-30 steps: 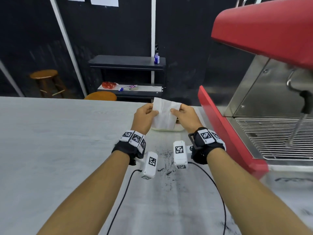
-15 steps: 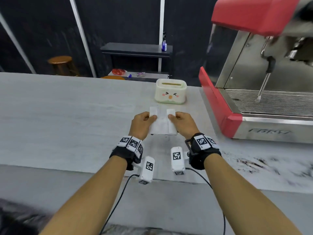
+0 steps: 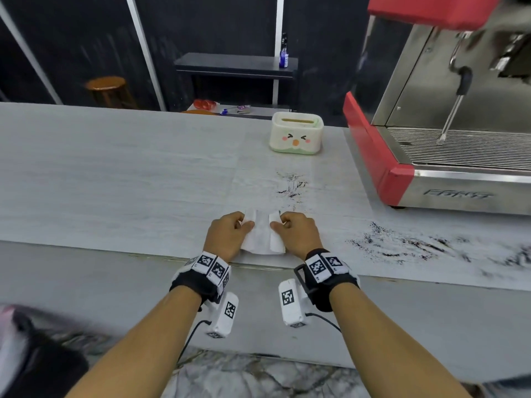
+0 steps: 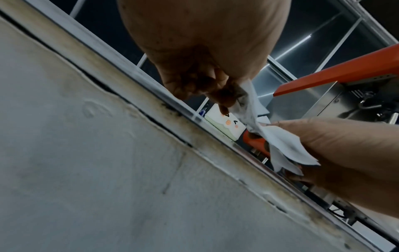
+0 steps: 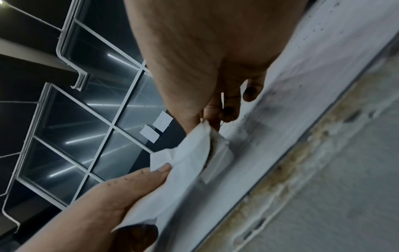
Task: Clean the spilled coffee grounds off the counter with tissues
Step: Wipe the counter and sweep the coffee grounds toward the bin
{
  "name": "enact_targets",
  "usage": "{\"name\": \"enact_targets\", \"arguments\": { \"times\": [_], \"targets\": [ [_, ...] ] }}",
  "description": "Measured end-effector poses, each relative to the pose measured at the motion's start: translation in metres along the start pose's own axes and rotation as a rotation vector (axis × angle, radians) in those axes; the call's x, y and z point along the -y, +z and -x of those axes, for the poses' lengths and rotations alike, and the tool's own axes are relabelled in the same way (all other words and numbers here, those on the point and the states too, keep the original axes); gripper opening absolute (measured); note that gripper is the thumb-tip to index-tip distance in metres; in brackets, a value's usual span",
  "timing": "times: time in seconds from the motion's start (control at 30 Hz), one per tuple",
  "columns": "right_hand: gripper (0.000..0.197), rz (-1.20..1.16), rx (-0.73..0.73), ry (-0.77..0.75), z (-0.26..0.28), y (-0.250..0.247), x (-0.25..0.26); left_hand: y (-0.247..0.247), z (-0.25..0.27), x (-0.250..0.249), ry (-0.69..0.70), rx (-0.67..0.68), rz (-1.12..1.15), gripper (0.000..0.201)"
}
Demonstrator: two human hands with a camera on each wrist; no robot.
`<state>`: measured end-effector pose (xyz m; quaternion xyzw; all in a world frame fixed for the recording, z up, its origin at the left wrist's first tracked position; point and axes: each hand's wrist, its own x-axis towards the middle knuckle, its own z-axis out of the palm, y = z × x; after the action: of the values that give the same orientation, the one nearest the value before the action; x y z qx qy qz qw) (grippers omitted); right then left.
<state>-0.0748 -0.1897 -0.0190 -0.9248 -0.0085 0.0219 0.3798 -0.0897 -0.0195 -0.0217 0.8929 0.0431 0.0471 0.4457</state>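
Left hand point(image 3: 227, 235) pinches left edge of white tissue point(image 3: 261, 237), right hand point(image 3: 297, 234) pinches its right edge, tissue held over near tabletop point(image 3: 115, 173) edge. Coffee grounds point(image 3: 290, 185) smeared just beyond, more grounds to the right. Tissue box point(image 3: 296, 136), espresso machine point(image 3: 448, 156) far right.

Head view. Pale grey bench point(image 3: 115, 173) spans mid-frame; cream face-printed tissue box point(image 3: 296, 137) stands on it at upper centre, red-and-steel espresso machine point(image 3: 431, 156) to its right. Dark scattered coffee grounds point(image 3: 290, 186) lie below the box; white folded tissue point(image 3: 263, 237) lies lower centre, between both hands.
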Motion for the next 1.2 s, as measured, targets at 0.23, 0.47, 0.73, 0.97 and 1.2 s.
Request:
{"name": "enact_targets", "arguments": {
  "times": [0.23, 0.47, 0.73, 0.97, 1.2],
  "targets": [
    [0.019, 0.180, -0.059, 0.071, -0.003, 0.017, 0.012, -0.012, -0.011, 0.016, 0.093, -0.057, -0.168, 0.019],
    [0.050, 0.243, -0.264, 0.058, 0.007, 0.030, 0.017, -0.024, -0.017, 0.036, 0.128, -0.073, -0.235, 0.030],
    [0.051, 0.372, -0.062, -0.272, 0.034, 0.076, 0.038, -0.032, -0.021, 0.062, 0.237, -0.042, -0.248, 0.033],
    [0.081, 0.526, 0.017, -0.196, 0.030, 0.096, 0.035, -0.030, -0.025, 0.070, 0.284, -0.021, -0.226, 0.035],
    [0.081, 0.538, 0.041, -0.177, 0.028, 0.097, 0.034, -0.028, -0.024, 0.073, 0.300, -0.007, -0.278, 0.038]
  ]
}}
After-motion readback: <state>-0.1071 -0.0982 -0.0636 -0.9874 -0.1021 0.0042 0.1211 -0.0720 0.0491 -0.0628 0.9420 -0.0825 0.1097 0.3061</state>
